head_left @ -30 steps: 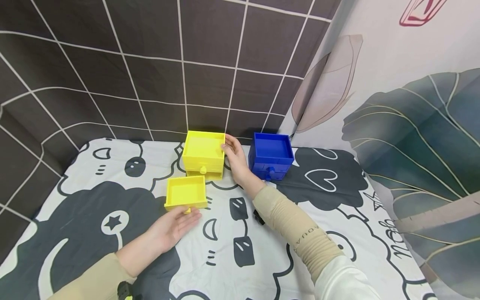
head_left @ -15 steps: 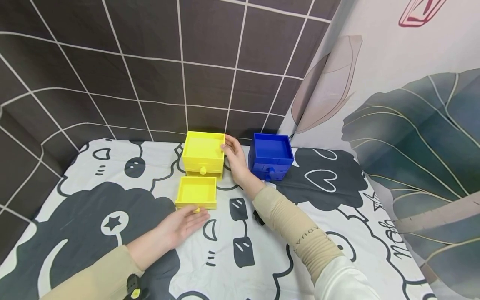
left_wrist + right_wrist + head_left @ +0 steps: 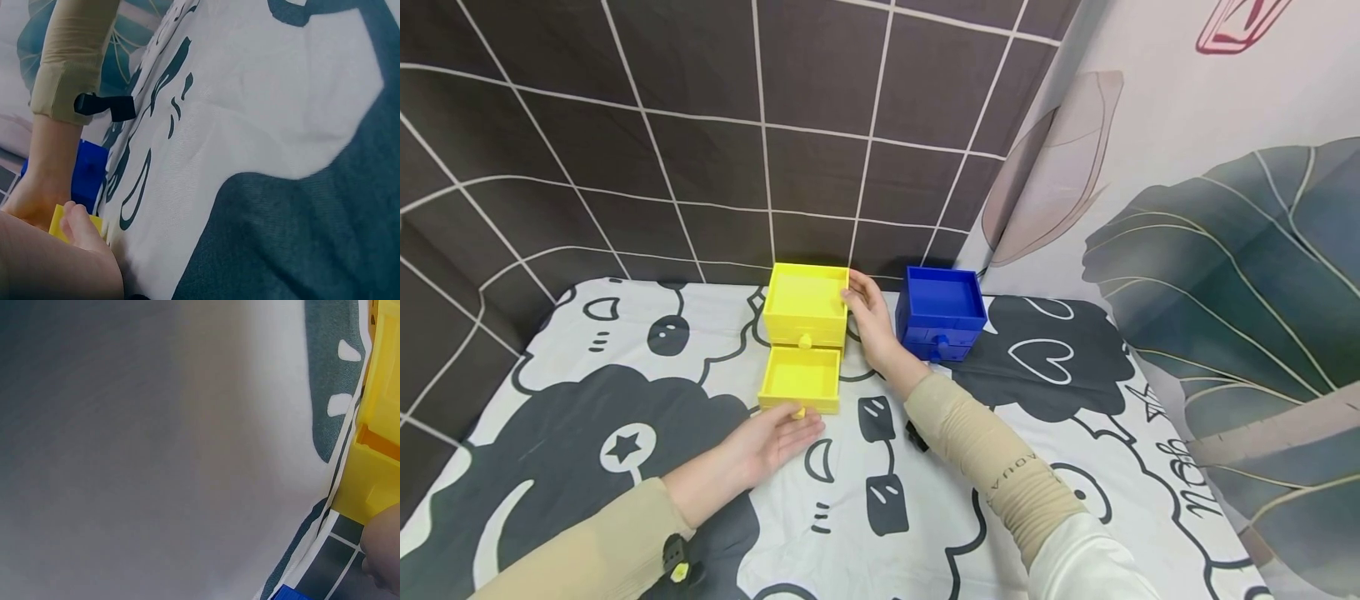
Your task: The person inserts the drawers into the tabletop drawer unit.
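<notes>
A small yellow drawer cabinet (image 3: 808, 292) stands at the back of the cloth-covered surface, with a knob on its upper drawer. Its lower yellow drawer (image 3: 801, 375) juts out in front, hollow side up, its back end at the cabinet's lower opening. At the drawer's front, my left hand (image 3: 756, 450) pinches the knob between thumb and fingers, palm turned up. My right hand (image 3: 872, 321) holds the cabinet's right side, thumb at the top edge and the other fingers partly hidden behind. In the right wrist view, fingertips (image 3: 384, 544) touch the yellow side wall.
A blue drawer cabinet (image 3: 942, 304) stands just right of my right hand. Behind both cabinets hangs a dark cloth with a white grid (image 3: 700, 158). The black-and-white patterned cloth (image 3: 940, 517) spreads out in front.
My left hand has brought the yellow drawer from the front left, rightward and back, up against the cabinet's lower opening. My right hand has stayed on the cabinet.
</notes>
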`<action>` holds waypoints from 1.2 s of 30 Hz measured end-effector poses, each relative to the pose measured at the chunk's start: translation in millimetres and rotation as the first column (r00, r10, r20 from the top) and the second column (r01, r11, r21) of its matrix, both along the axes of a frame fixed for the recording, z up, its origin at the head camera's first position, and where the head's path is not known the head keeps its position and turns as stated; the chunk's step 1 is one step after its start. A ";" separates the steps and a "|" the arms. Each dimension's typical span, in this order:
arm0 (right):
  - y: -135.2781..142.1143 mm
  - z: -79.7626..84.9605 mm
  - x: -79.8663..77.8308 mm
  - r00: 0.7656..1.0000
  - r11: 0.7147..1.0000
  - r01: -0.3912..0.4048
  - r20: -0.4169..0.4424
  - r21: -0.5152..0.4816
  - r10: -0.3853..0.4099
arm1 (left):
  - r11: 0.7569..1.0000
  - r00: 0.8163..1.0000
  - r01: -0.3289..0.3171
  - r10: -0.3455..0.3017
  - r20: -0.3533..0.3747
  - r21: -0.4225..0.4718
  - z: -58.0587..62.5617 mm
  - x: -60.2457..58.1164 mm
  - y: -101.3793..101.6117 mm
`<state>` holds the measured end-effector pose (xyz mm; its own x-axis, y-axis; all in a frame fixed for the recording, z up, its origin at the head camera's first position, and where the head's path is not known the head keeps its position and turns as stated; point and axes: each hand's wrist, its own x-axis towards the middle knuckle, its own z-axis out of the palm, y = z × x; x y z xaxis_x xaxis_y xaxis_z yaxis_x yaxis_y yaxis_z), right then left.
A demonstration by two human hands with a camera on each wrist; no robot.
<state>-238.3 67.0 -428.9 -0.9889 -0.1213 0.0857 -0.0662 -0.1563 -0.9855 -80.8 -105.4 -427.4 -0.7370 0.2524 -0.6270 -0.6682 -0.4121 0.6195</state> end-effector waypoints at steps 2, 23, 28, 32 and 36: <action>-0.2 -0.5 -0.1 1.000 1.000 -0.001 -0.002 -0.001 0.001 | 1.000 1.000 0.008 -0.008 -0.007 -0.005 0.4 -1.1 0.1; 0.4 0.9 1.9 1.000 1.000 -0.006 0.013 0.017 0.006 | 0.999 1.000 -0.001 0.001 -0.004 0.040 7.3 -7.5 0.8; 0.8 0.9 1.7 1.000 1.000 -0.006 0.009 0.014 0.006 | 0.999 1.000 0.000 0.000 0.001 0.034 10.2 -9.7 0.8; 0.3 1.2 1.9 1.000 1.000 -0.004 0.004 0.007 0.004 | 1.000 1.000 0.011 -0.011 -0.012 0.002 10.6 -13.0 -0.2; -0.8 1.5 2.1 1.000 1.000 0.000 0.000 0.007 0.000 | 1.000 1.000 0.018 -0.018 -0.018 -0.016 8.8 -14.8 -0.5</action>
